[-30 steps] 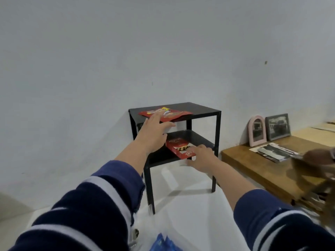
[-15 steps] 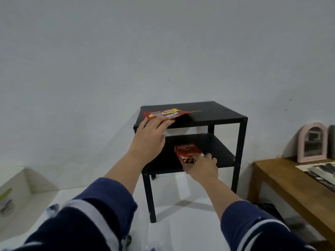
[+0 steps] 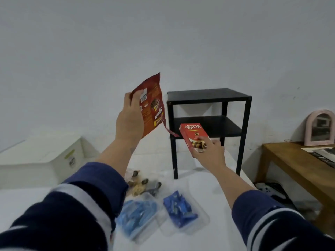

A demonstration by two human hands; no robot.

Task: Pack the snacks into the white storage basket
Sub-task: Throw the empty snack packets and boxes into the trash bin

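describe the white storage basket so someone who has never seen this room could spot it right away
Start at the black two-shelf side table against the pale wall and look left along the floor, past the raised left hand holding the red snack bag. The white storage basket sits there by the wall. It is the only large white bin, with a green-striped label on its near side.

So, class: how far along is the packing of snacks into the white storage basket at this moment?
Done: both shelves of the black side table are bare. In hand: the left hand holds a red snack pouch; the right hand holds the red Astor box. Left: both must reach the white basket, as must the blue-wrapped packs and the clear bag of mixed snacks on the floor.
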